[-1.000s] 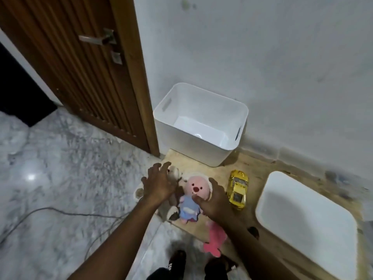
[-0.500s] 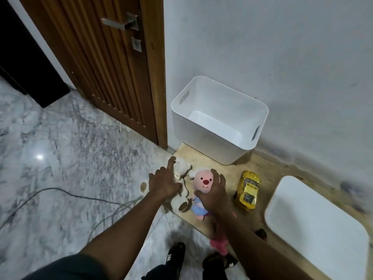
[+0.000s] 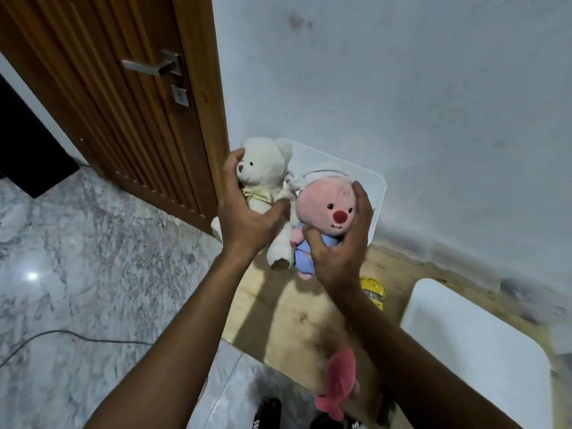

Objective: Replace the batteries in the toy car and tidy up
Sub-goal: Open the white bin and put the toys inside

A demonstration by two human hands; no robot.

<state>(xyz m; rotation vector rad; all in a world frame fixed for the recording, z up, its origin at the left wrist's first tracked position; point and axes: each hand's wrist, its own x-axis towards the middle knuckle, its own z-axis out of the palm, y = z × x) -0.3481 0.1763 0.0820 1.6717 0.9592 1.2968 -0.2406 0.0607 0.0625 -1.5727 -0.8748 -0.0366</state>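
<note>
White bear (image 3: 263,178) is gripped in the left hand (image 3: 247,218), pink doll (image 3: 328,212) in the right hand (image 3: 340,246), mid-frame above a white bin (image 3: 376,193). Both are best released only once over it. Yellow car (image 3: 373,292) lies lower right, half hidden.

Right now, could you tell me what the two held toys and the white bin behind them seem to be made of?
White teddy bear: soft plush fabric, its pile fuzzy. Pink-faced doll: short matte plush, apparently with stitched features. White bin: probably smooth moulded plastic with a rounded rim.
</note>
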